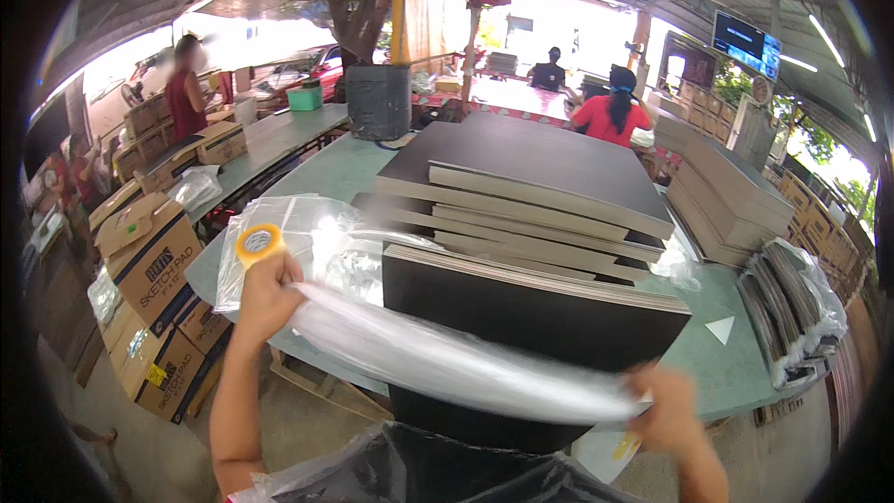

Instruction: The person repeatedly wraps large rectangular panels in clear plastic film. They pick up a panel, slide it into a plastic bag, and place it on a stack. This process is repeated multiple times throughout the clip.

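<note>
A clear plastic sheet (447, 354) stretches between my hands, blurred by motion. My left hand (268, 293) is closed on its left end. At the other end, lower and nearer, my right hand (666, 402) grips the plastic, its fingers partly smeared. Behind the sheet, a thick bundle of black boards (521, 303) stands tilted on its long edge against a stack; the sheet crosses in front of it. A yellow-rimmed roll of tape (246, 247) rests just beyond my left hand, on flat clear plastic bags (326, 224).
Large dark boards (531, 158) lie stacked on the green table (717, 377). More board stacks (726, 191) and a plastic-wrapped bundle (792, 307) are on the right. Cardboard boxes (149, 261) stand left. A black bin (378, 101) sits behind; other people are farther back.
</note>
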The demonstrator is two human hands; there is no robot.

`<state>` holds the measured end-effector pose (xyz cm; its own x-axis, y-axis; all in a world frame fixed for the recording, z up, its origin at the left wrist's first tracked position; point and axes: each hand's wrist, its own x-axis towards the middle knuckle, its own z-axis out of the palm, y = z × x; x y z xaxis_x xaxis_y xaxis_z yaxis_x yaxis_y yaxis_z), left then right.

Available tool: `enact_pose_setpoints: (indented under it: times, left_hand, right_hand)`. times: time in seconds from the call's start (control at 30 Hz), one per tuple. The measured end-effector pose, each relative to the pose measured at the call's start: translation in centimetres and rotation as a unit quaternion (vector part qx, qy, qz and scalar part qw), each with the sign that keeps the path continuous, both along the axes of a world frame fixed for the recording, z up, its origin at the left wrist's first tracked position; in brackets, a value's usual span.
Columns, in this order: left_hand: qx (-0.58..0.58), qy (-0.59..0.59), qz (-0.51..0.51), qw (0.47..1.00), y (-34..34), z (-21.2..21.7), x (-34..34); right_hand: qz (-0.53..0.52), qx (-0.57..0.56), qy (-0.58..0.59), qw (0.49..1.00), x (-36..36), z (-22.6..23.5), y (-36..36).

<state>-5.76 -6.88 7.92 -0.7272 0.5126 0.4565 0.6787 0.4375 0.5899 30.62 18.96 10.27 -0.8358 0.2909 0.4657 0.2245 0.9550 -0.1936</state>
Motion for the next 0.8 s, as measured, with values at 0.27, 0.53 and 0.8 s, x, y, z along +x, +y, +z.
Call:
enact_pose_setpoints:
  times: [0.27,0.53,0.8]
  left_hand:
    - [-0.020,0.142,-0.139,0.980,4.7,-0.1,4.2]
    - [0.111,0.352,-0.071,0.927,2.7,-4.2,7.5]
    - [0.162,0.040,-0.246,0.955,1.7,1.7,5.2]
  right_hand:
    - [-0.185,0.130,0.042,0.973,-0.3,-1.4,5.4]
    - [-0.166,0.035,0.161,0.972,3.2,-4.5,4.4]
    - [-0.139,0.038,0.240,0.960,2.9,0.2,4.5]
